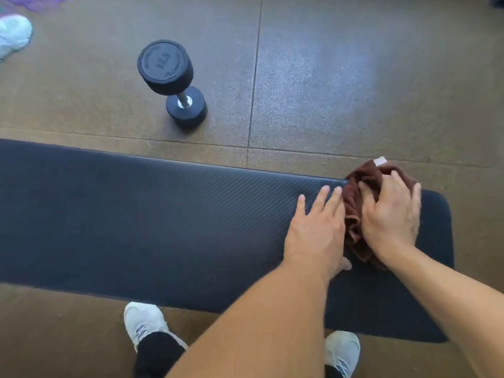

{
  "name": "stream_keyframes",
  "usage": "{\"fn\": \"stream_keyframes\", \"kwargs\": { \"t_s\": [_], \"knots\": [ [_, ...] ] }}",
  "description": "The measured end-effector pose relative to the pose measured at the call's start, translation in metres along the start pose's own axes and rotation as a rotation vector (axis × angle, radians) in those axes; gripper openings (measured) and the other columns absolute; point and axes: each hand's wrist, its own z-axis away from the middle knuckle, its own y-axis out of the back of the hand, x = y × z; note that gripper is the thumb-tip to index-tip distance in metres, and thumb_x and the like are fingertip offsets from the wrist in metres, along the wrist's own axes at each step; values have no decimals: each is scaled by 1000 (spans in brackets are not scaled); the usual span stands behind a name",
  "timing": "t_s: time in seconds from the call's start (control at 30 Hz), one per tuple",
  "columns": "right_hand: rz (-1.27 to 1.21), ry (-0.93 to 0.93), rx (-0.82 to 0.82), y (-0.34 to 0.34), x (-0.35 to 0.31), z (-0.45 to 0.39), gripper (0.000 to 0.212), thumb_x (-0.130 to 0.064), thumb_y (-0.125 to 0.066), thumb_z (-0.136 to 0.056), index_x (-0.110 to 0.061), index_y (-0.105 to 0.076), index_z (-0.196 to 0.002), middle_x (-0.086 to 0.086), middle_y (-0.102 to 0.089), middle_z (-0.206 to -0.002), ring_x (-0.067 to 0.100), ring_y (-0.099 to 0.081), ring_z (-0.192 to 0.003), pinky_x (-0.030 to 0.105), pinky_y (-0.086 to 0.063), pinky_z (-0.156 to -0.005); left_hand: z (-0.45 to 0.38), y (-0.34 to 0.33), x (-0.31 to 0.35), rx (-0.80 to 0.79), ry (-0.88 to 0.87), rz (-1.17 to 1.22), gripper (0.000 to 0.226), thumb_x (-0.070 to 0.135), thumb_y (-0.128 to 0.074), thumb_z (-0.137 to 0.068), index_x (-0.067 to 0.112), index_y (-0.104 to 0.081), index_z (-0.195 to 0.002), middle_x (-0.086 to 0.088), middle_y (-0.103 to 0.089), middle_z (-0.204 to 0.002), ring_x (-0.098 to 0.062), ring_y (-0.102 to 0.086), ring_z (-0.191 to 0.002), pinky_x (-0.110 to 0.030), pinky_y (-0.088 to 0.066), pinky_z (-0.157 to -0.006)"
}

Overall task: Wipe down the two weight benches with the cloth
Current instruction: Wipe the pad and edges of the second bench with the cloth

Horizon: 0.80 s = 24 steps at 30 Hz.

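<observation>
A: Where is the cloth [362, 203] sitting?

B: It is lying bunched up near the right end of the bench [163, 219]. The right hand [390, 214] is pressing on it with curled fingers gripping it. The left hand [316, 227] is lying flat and loose on the pad just beside it, holding nothing.

A: How should the wiping be going?

B: Pressing down and sliding in long rows toward the left end, I think.

A: Anything hiding?

B: The bench's left end is getting cut off, and the second bench is not showing.

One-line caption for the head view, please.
Right hand presses a brown cloth on the black bench; left hand lies flat beside it; a dumbbell stands behind.
</observation>
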Motion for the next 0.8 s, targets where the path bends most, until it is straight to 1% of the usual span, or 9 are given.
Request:
{"fn": "stream_keyframes", "kwargs": {
  "t_s": [0.1, 0.17, 0.23, 0.33, 0.4, 0.47, 0.6, 0.7, 0.8],
  "knots": [
    [85, -79, -21, -7, -35, 12, 41, -36, -43, -105, -1, -62, -112, 24, -62, -131, 34, -43, -143, 53, -12, -127, 44, -5, -80, 101, -2, 15, 109, 71, -53, -89, 13, 3, -161, -2, 11, -170, -18, 14, -155, -46, 1, -126],
    [103, -71, -49, -15, -80, 19, 43, -39, -41, -102, -2, -62, -107, 24, -64, -124, 37, -50, -133, 55, -18, -124, 84, -3, -158, 167, 114, 1, 98, 71, -39, -94, 16, 4, -162, -1, 12, -170, -17, 12, -156, -46, 1, -126],
    [105, -16, -76, -28, -136, 29, 34, -36, -46, -103, -7, -63, -105, 19, -67, -117, 37, -55, -124, 55, -23, -123, 129, -1, -241, 214, 244, -16, 85, 67, -24, -99, 19, 4, -162, -1, 13, -169, -17, 11, -156, -45, -1, -126],
    [59, 87, -130, -53, -232, 52, 27, -34, -50, -104, -12, -64, -112, 12, -68, -117, 34, -55, -124, 52, -24, -123, 197, 2, -345, 154, 434, -40, 78, 63, -13, -99, 21, 5, -162, -1, 15, -169, -19, 12, -156, -48, -5, -126],
    [28, 193, -203, -73, -300, 68, 28, -38, -48, -104, -16, -64, -114, 7, -68, -117, 30, -55, -123, 51, -26, -121, 236, 5, -391, 103, 532, 42, 77, 63, -17, -100, 22, 3, -162, 0, 12, -170, -20, 10, -156, -49, -9, -126],
    [-5, 314, -283, -96, -368, 78, 33, -43, -42, -105, -24, -61, -125, 1, -66, -127, 24, -51, -130, 49, -22, -123, 262, 5, -417, 72, 598, 102, 77, 63, -21, -101, 23, 3, -162, 0, 12, -170, -21, 9, -156, -50, -11, -126],
    [17, 583, -435, -141, -473, 102, 50, -49, -31, -107, -37, -36, -155, -10, -34, -165, 18, -16, -157, 47, -1, -128, 282, -5, -432, 5, 728, 203, 102, 69, -48, -92, 25, 14, -160, 3, 21, -168, -21, 16, -155, -55, -13, -124],
    [46, 655, -411, -156, -489, 113, 52, -49, -26, -109, -38, -29, -159, -9, -21, -170, 21, -5, -159, 48, 6, -128, 275, -2, -431, 23, 778, 272, 118, 64, -71, -81, 27, 8, -161, 7, 17, -169, -19, 13, -156, -55, -19, -122],
    [55, 779, -409, -142, -459, 111, 50, -46, -30, -110, -35, -33, -159, -8, -24, -169, 20, -7, -159, 45, 4, -129, 260, 16, -424, -71, 847, 191, 123, 59, -80, -76, 19, 0, -161, 1, 7, -170, -22, 2, -157, -45, -40, -111]
  ]
}}
